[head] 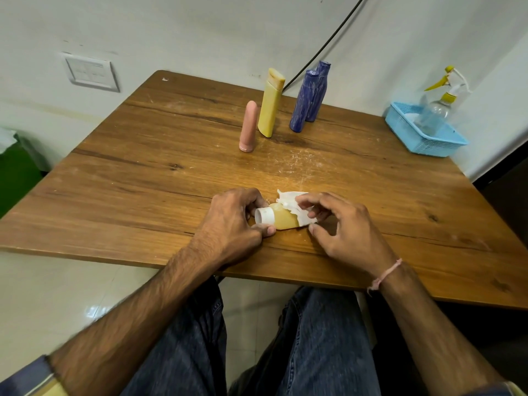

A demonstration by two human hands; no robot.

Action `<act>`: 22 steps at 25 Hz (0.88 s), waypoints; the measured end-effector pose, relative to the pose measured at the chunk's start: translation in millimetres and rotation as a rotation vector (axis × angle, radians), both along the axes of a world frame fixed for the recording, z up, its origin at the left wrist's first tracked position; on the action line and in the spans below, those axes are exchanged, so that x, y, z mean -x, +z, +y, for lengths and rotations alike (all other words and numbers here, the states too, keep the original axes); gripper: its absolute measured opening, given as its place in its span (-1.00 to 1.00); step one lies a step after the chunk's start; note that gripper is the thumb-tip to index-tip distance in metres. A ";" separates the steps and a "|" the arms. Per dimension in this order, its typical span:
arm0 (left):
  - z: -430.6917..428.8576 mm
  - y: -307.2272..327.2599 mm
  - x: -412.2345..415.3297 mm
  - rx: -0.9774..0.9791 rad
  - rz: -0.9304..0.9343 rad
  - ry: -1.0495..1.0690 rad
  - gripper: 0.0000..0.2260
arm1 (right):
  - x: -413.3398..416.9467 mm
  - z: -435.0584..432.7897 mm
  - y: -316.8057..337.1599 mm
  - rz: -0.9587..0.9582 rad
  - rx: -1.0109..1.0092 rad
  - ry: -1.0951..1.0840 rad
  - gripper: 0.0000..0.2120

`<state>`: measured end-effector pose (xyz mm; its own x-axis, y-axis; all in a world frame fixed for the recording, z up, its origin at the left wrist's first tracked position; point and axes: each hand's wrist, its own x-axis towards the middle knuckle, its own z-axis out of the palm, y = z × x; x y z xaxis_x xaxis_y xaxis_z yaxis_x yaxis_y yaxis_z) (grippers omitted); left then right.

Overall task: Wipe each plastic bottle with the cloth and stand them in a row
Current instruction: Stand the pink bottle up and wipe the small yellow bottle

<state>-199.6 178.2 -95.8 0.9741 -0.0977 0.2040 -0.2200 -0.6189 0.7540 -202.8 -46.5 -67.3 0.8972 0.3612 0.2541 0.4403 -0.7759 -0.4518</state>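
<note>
Head view, looking down on wooden table [160,178]. Small tan bottle [283,218] with white cap [264,216] lying on its side near table's front edge, cap pointing left. Left hand [231,221] curled around the cap end, thumb and fingers pinching the cap. Right hand [345,227] just right of the bottle, fingertips pressing white cloth [294,201] onto the bottle's far end; cloth crumpled, draped over bottle's base. Thin pink thread bracelet [385,275] around right wrist.

Farther back on the table from the tan bottle, four bottles standing in a loose line: pink rounded bottle [249,127] standing cap-down, yellow flat bottle [271,102] with angled flip cap, then two blue bottles [310,98] with pale leaf-like streaks, one partly behind the other. No readable labels or writing on any bottle.

At table's far right corner, light blue mesh plastic basket [425,132] holding clear spray bottle [437,110] with yellow trigger. Whitish scuffs on wood grain between the tan bottle and the standing ones. Black cable [328,44] running up pale wall; white switch plate [91,72] on wall beyond table's left corner. Blue jeans below table edge.
</note>
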 end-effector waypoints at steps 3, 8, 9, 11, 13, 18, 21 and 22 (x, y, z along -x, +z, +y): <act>-0.5 -0.6 -0.4 0.002 -0.004 -0.006 -0.71 | -6.4 2.3 -1.7 -0.092 -0.036 -0.025 -0.82; -0.4 -1.2 -0.1 0.004 -0.006 -0.011 -0.71 | -18.1 19.6 -5.0 -0.093 -0.060 -0.074 -0.95; -0.6 -1.1 -0.5 -0.003 -0.005 -0.016 -0.71 | -18.4 23.4 -6.0 -0.109 -0.054 -0.103 -0.94; -0.3 -1.0 -1.3 -0.012 -0.001 -0.020 -0.70 | -19.3 28.7 -8.6 -0.151 -0.020 -0.169 -0.92; 0.0 -0.5 -1.5 -0.011 0.003 -0.020 -0.69 | -18.6 26.8 -11.6 -0.167 0.012 -0.175 -0.88; -0.3 -2.0 -2.3 0.003 -0.017 -0.025 -0.70 | -13.2 25.4 -10.1 -0.057 -0.177 -0.218 -0.83; -0.6 -2.1 -3.2 -0.018 -0.027 -0.026 -0.69 | -18.2 39.2 -6.6 0.032 -0.321 -0.380 -0.89; -0.7 -2.0 -3.2 -0.023 -0.028 -0.025 -0.69 | -18.9 44.2 -6.2 0.040 -0.351 -0.402 -0.89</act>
